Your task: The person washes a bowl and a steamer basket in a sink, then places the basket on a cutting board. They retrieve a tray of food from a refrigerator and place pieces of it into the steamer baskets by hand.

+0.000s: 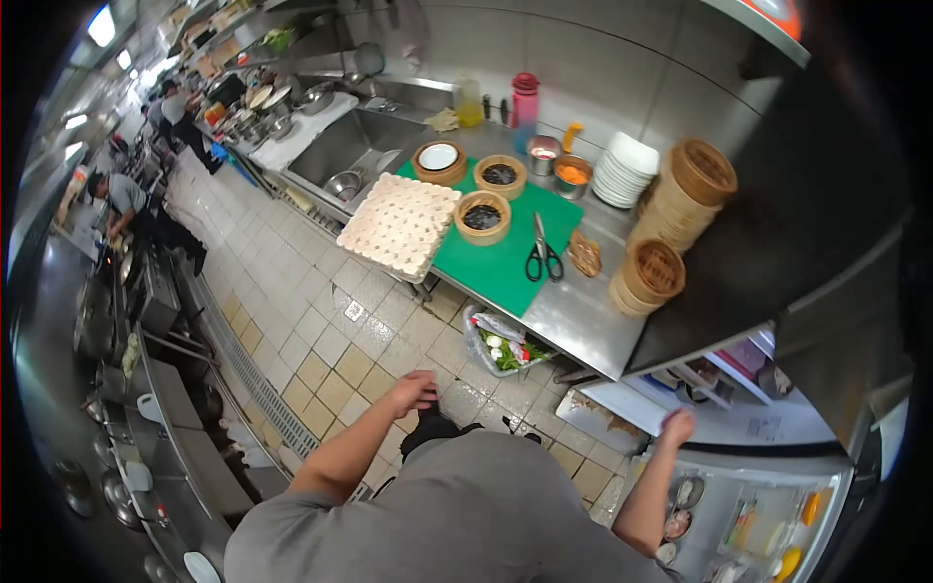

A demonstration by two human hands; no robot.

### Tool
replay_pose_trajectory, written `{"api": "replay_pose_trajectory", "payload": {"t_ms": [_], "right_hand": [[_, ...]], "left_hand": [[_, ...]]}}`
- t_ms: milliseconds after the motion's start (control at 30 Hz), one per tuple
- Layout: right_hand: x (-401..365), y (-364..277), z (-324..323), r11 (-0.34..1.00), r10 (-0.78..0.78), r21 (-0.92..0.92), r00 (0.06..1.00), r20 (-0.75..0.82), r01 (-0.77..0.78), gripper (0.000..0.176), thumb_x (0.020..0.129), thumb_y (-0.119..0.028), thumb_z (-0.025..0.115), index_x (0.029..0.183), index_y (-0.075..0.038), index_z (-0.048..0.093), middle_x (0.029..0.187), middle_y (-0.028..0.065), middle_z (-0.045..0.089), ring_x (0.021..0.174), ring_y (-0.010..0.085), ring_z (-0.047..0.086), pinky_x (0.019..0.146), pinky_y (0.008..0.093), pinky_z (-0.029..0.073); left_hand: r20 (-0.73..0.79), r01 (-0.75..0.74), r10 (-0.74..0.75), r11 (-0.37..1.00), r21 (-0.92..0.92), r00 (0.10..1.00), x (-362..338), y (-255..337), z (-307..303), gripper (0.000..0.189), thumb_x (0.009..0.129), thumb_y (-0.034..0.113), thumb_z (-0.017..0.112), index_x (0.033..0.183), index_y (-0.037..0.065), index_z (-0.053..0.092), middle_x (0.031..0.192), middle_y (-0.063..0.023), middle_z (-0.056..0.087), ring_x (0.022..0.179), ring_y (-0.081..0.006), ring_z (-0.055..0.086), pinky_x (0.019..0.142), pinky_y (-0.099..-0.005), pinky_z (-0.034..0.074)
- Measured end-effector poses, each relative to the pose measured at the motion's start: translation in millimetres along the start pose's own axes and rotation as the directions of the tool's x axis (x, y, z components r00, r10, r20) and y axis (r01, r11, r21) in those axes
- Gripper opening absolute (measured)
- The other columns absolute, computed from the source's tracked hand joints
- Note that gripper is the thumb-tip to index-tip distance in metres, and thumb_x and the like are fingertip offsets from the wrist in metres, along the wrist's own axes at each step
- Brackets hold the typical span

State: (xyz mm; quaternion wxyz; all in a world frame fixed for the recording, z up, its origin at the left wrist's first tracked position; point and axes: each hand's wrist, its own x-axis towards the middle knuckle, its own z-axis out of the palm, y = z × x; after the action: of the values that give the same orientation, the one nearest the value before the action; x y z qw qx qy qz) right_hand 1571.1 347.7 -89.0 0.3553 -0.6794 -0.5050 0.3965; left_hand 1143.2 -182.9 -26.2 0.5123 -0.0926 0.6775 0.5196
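Grey-shirted torso (447, 515) divides bare left hand (414, 392), seven o'clock, half-open, seemingly empty, from bare right hand (677, 426), four o'clock, curled, hold undeterminable, spread likely for balance.

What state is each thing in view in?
Scissors: blades closed, lying flat
Pink bottle: upright, capped
Front steamer: lidless, dark inside
White dishes: stacked
Floor bag: open, greens inside
Refrigerator door: open
Sink: metal bowl inside
Left hand: grip unclear
Right hand: blurred, grip unclear
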Motion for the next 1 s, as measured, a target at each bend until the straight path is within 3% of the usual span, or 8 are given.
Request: {"api": "replay_pose_trajectory", "payload": {"t_ms": [67, 100, 200, 233, 267, 433, 567, 1000], "right_hand": [[-25.0, 121.5, 71.8, 0.923, -0.298, -0.222, 0.949, 0.102, 0.314, 0.017, 0.097, -0.016, 0.052, 0.086, -0.010, 0.063, 0.066, 0.0026, 0.057, 0.050, 0.0148, 0.053, 0.044, 0.0328, 0.044], [-99.9, 81.6, 98.8, 0.986, -0.083, -0.112, 0.950, 0.301, 0.122, 0.011, 0.097, -0.010, 0.055, 0.097, -0.010, 0.066, 0.071, 0.0024, 0.059, 0.053, 0.0139, 0.055, 0.045, 0.0314, 0.045], [-271.5, -99.9, 191.7, 0.984, -0.158, 0.077, 0.601, 0.784, 0.158, 0.027, 0.096, -0.016, 0.068, 0.121, -0.005, 0.066, 0.093, 0.0079, 0.070, 0.073, 0.0157, 0.067, 0.063, 0.0302, 0.055], [-288.4, -126.5, 241.1, 0.825, -0.486, 0.174, 0.519, 0.703, 0.537, 0.034, 0.098, -0.019, 0.068, 0.128, -0.003, 0.063, 0.110, 0.0116, 0.071, 0.095, 0.0192, 0.069, 0.084, 0.0328, 0.056], [-309.2, -177.3, 280.0, 0.894, -0.410, 0.216, 0.522, 0.747, 0.393, 0.040, 0.098, -0.021, 0.068, 0.132, -0.001, 0.060, 0.118, 0.0148, 0.070, 0.109, 0.0221, 0.067, 0.096, 0.0357, 0.052], [-307.8, -327.5, 446.3, 0.680, -0.635, 0.030, 0.568, 0.524, 0.732, 0.055, 0.095, -0.017, 0.066, 0.147, -0.011, 0.049, 0.134, 0.0273, 0.058, 0.122, 0.0409, 0.057, 0.102, 0.0500, 0.047], [-290.6, -382.0, 502.9, 0.577, -0.402, -0.344, 0.625, 0.670, 0.740, 0.063, 0.098, -0.015, 0.052, 0.157, -0.022, 0.035, 0.145, 0.0341, 0.049, 0.138, 0.0496, 0.045, 0.112, 0.0557, 0.041], [-213.4, -391.3, 553.8, 0.357, -0.369, -0.279, 0.409, 0.835, 0.892, 0.044, 0.096, -0.013, 0.053, 0.140, -0.016, 0.059, 0.126, 0.0251, 0.064, 0.119, 0.0409, 0.061, 0.100, 0.0486, 0.051]], "left_hand": [[-0.115, -0.014, -0.007, 0.983, -0.182, 0.993, -4.3, -12.8, -66.4, 0.051, 0.102, 0.039, 0.060, 0.145, 0.014, 0.048, 0.125, -0.0096, 0.064, 0.102, -0.0256, 0.067, 0.087, -0.0443, 0.056], [-0.166, -0.015, -0.028, 0.968, -0.252, 0.986, -6.4, -14.8, -94.3, 0.053, 0.102, 0.039, 0.060, 0.146, 0.014, 0.045, 0.124, -0.0103, 0.064, 0.102, -0.0264, 0.066, 0.086, -0.0439, 0.056], [-0.192, -0.023, -0.057, 0.920, -0.392, 0.980, 7.0, -17.7, -168.5, 0.055, 0.102, 0.040, 0.060, 0.146, 0.013, 0.044, 0.128, -0.0113, 0.062, 0.102, -0.0280, 0.066, 0.083, -0.0425, 0.057], [-0.189, -0.041, -0.038, 0.918, -0.395, 0.981, 11.0, -9.8, -187.7, 0.055, 0.101, 0.040, 0.061, 0.146, 0.013, 0.044, 0.131, -0.0118, 0.060, 0.103, -0.0284, 0.065, 0.081, -0.0409, 0.057], [-0.183, -0.029, -0.047, 0.919, -0.392, 0.982, 14.8, 3.2, -202.4, 0.055, 0.101, 0.040, 0.061, 0.146, 0.013, 0.044, 0.131, -0.0118, 0.060, 0.103, -0.0284, 0.065, 0.081, -0.0409, 0.057], [-0.220, -0.176, 0.130, 0.962, -0.208, 0.967, 19.0, 116.2, -250.9, 0.060, 0.101, 0.047, 0.061, 0.146, 0.011, 0.045, 0.130, -0.0101, 0.061, 0.101, -0.0250, 0.065, 0.082, -0.0390, 0.054], [-0.268, -0.302, 0.243, 0.930, -0.207, 0.932, 23.3, 189.5, -269.7, 0.063, 0.101, 0.048, 0.062, 0.148, 0.010, 0.043, 0.132, -0.0115, 0.061, 0.102, -0.0239, 0.066, 0.083, -0.0383, 0.055], [-0.218, -0.214, 0.126, 0.870, -0.444, 0.968, 78.0, 235.4, -295.3, 0.078, 0.102, 0.050, 0.059, 0.161, 0.013, 0.024, 0.141, -0.0166, 0.052, 0.109, -0.0338, 0.065, 0.089, -0.0458, 0.057]]}}
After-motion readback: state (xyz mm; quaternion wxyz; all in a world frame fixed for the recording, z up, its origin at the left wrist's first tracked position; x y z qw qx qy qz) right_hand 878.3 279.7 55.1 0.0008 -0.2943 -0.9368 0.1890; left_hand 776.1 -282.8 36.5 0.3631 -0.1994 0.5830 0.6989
